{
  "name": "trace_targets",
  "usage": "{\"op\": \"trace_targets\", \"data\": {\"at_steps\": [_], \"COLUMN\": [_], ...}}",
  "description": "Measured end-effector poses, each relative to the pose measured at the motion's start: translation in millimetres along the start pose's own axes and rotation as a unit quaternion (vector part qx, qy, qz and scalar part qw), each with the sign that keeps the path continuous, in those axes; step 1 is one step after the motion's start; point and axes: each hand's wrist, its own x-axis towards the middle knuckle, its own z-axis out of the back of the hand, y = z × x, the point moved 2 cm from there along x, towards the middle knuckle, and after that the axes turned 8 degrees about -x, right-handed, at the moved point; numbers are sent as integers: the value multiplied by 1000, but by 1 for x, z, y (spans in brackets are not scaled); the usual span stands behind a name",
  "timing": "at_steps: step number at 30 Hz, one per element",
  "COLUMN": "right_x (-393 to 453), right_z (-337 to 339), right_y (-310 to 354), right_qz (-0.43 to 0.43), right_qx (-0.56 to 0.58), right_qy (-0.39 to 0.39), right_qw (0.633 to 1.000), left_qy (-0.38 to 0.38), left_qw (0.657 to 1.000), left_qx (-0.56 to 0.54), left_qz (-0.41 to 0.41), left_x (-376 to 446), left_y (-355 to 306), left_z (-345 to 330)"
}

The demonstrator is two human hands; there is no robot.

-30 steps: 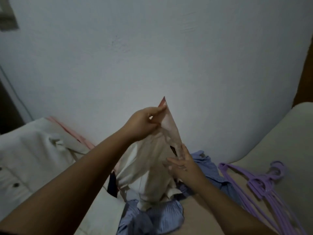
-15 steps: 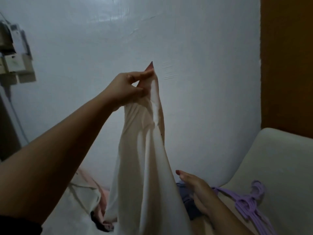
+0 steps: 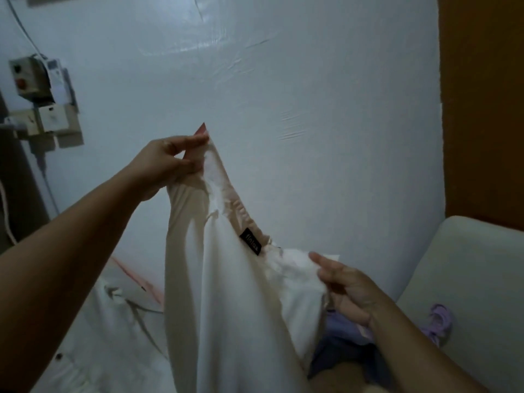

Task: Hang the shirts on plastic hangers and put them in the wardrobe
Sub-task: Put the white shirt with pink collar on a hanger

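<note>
I see a cream shirt point(image 3: 226, 293) with a dark neck label hanging upright, its collar edge raised. Purple hangers point(image 3: 438, 321) lie low on the right, mostly hidden, possibly several stacked.

Shirt point(image 3: 226, 293): cream-white, plain; collar band pale peach-pink with a red-pink tip at the top; small black neck label point(image 3: 250, 241) with light lettering.
Second garment point(image 3: 93, 330), lower left: off-white, plain, one dark button; pink stripe along its far edge.
Third garment point(image 3: 346, 347), lower right: blue-lilac, pattern unclear.
Hangers point(image 3: 438, 321): lilac purple.
Wall point(image 3: 312, 109): pale bluish white.
Panel point(image 3: 482, 109), right: orange-brown.
Cushion point(image 3: 467, 279): cream.
Switch box point(image 3: 31, 78): beige, with a red button.
</note>
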Motion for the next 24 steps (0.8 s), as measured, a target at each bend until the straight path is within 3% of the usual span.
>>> {"op": "trace_targets", "data": {"at_steps": [3, 8, 13, 18, 21, 24], "right_x": [-10, -44, -77, -113, -137, -157], "right_z": [4, -20, -46, -71, -92, -114], "right_y": [64, 161, 208, 230, 240, 250], "right_qz": [63, 210, 294, 351, 374, 396], "right_qx": [-195, -452, -552, -602, -609, -593], "right_qy": [-69, -143, -179, -200, -208, -211], "right_qw": [976, 855, 759, 689, 668, 669], "left_qy": [12, 26, -13, -49, -58, -69], "left_qw": [999, 999, 999, 994, 991, 989], "left_qx": [25, -11, 25, 38, 35, 22], "left_qz": [20, 36, -16, -90, -120, -128], "left_x": [-7, -15, -26, -46, -58, -64], "left_y": [16, 22, 4, -28, -48, -65], "left_z": [16, 26, 27, 36, 46, 60]}}
